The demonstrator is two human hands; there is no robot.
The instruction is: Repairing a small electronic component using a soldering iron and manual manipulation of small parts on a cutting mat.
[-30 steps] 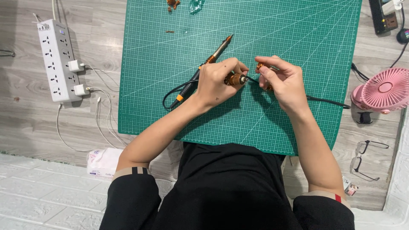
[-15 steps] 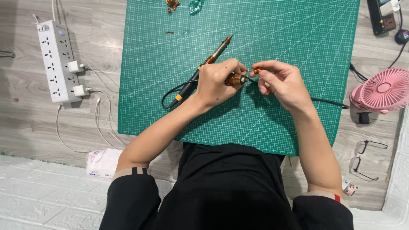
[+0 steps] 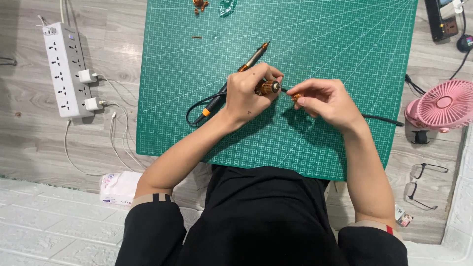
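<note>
On the wooden floor lies a green cutting mat point(image 3: 345, 59), printed with a white grid, and everything else sits around it. Left of the mat, a white power strip point(image 3: 64, 69) runs lengthwise along its edge with two white plugs and thin cables trailing toward it; below the mat's left corner rests a white tissue pack point(image 3: 117, 188). Right of the mat stands a pink fan point(image 3: 441, 106), with a pair of glasses point(image 3: 423, 184) nearer the person. Pale brick-patterned panels border the floor on the near side.

Over the mat's middle, the left hand point(image 3: 249, 96) closes its fingers around a small copper-wound motor part point(image 3: 267, 88); its long axis lies roughly level across the mat, its thin shaft pointing right. Just beside that shaft, the right hand point(image 3: 327, 101) pinches a tiny orange piece point(image 3: 295, 97) between narrow fingertips. Behind the left hand, a soldering iron point(image 3: 253, 58) lies on the mat, tip aimed up and right, away from the person
</note>
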